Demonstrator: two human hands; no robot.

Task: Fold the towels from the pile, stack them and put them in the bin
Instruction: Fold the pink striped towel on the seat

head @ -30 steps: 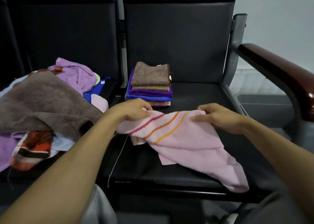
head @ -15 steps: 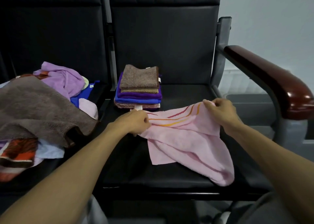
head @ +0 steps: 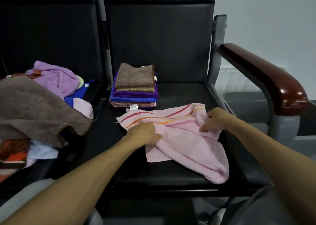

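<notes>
A pink towel [head: 184, 139] with red and orange stripes lies rumpled on the black seat [head: 171, 173]. My left hand [head: 143, 134] grips its near left part, just below the stripes. My right hand [head: 215, 119] grips the bunched right edge. The striped border lies spread out flat between the two hands. A stack of folded towels [head: 135, 86], brown on top of purple and blue ones, stands at the back of the same seat. The pile of unfolded towels [head: 34, 105] covers the seat on the left, with a large brown one on top.
A metal armrest with a dark red wooden pad [head: 266, 78] rises on the right of the seat. Behind it is a grey container [head: 246, 98] against the white wall. The black seat backs [head: 157, 37] close off the far side.
Both hands lowered the striped edge onto the seat and slid nearer along the towel. The left hand moved right and down, the right hand regripped the bunched right edge.
</notes>
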